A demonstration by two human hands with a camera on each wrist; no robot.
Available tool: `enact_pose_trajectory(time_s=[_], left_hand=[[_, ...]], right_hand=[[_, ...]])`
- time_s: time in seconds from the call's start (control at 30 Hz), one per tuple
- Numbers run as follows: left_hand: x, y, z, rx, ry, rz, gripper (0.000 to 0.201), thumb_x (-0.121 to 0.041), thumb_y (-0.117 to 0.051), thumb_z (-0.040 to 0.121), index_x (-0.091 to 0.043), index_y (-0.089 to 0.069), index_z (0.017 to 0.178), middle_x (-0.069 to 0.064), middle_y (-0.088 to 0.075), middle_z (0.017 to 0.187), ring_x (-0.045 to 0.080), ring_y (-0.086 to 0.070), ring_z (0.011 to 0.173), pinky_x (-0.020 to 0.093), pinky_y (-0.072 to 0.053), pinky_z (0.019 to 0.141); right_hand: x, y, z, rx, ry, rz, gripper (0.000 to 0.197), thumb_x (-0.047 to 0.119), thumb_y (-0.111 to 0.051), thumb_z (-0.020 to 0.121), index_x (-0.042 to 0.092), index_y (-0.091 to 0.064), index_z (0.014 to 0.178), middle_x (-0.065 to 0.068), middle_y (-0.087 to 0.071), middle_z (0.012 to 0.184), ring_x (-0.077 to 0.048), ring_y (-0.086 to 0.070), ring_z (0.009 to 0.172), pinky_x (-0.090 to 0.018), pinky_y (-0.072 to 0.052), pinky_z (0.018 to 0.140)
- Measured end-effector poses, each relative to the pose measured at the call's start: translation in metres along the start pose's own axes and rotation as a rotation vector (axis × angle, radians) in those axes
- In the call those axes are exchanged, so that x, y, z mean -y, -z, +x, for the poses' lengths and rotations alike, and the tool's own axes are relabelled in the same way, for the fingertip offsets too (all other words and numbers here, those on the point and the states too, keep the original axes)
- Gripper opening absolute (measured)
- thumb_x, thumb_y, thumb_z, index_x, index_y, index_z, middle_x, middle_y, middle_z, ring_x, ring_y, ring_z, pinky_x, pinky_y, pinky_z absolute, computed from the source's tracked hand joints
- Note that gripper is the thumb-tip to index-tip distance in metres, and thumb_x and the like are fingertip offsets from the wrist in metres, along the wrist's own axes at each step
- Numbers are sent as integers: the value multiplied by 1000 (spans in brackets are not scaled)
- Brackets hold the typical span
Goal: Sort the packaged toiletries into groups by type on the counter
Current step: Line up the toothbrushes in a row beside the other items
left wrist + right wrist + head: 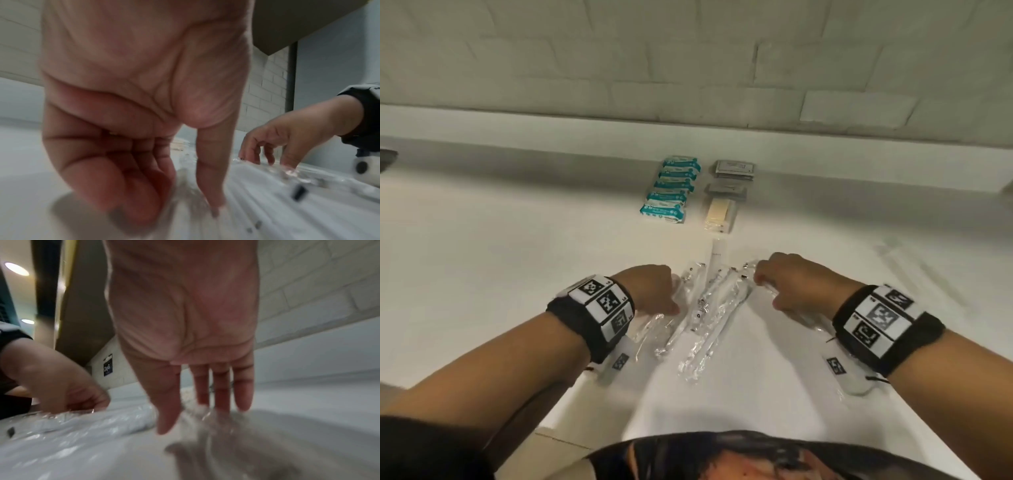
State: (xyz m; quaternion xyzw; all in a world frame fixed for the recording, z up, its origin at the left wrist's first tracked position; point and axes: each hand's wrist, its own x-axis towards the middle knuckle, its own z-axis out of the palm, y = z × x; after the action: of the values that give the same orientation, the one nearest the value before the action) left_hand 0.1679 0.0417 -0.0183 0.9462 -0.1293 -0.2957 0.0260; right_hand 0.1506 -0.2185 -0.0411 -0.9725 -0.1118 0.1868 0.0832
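Note:
Several clear-wrapped toothbrushes [705, 308] lie in a loose fan on the white counter [517, 257] between my hands. My left hand [674, 294] rests at the fan's left side; in the left wrist view the left hand [174, 212] has its fingers and thumb pointing down onto the wrappers [277, 203]. My right hand [763, 287] sits at the right side over one wrapped toothbrush, and in the right wrist view its [193, 418] straight fingers touch the clear plastic [82, 423]. Neither hand plainly grips anything.
Behind the fan stand a row of teal packets [674, 188] and a row of grey packets [732, 169] ending in a cream one [720, 210]. A white tube [715, 257] lies just beyond the toothbrushes. A tiled wall backs the counter.

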Motion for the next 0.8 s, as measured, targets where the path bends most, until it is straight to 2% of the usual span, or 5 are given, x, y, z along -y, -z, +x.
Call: enact_pose_trajectory(time_s=[0.2,0.4,0.57,0.7,0.8], left_hand=[[5,-12,-16,-55,97,-74,17,-28,-53,89,-11,-54,93,-1,-55,80,16,-51,71,25,-36,54],[6,-6,-7,-268,151,-471,30,-21,-50,89,-7,-49,116,13,-66,98,23,-60,67,29,-48,65],[-6,-18,-1,-75,95,-151,53,-65,-58,78,-14,-55,92,0,-62,95,18,-60,86,30,-45,72],[-4,-22,0,-90,79,-91,32,-45,-60,81,-15,-55,72,-1,-58,75,13,-52,66,25,-40,60],[0,-13,-7,-132,77,-181,20,-31,-58,83,-12,-54,84,2,-56,82,18,-52,75,27,-37,60]], right_hand=[[3,27,-12,-217,-172,153,30,27,-53,93,23,-56,123,0,-55,125,-20,-56,108,-33,-46,89],[33,17,-11,-92,-188,-22,38,51,-52,85,14,-61,85,-3,-61,89,-22,-60,83,-29,-44,65],[52,10,-19,-28,-187,-180,19,7,-56,79,13,-59,97,-5,-59,107,-26,-61,92,-32,-50,71],[48,21,-34,-152,-145,-69,19,9,-49,87,18,-58,101,-6,-44,106,-27,-54,80,-32,-45,66],[41,17,-50,-257,-115,-71,20,2,-47,86,18,-57,92,-3,-36,98,-20,-45,63,-27,-35,52]])
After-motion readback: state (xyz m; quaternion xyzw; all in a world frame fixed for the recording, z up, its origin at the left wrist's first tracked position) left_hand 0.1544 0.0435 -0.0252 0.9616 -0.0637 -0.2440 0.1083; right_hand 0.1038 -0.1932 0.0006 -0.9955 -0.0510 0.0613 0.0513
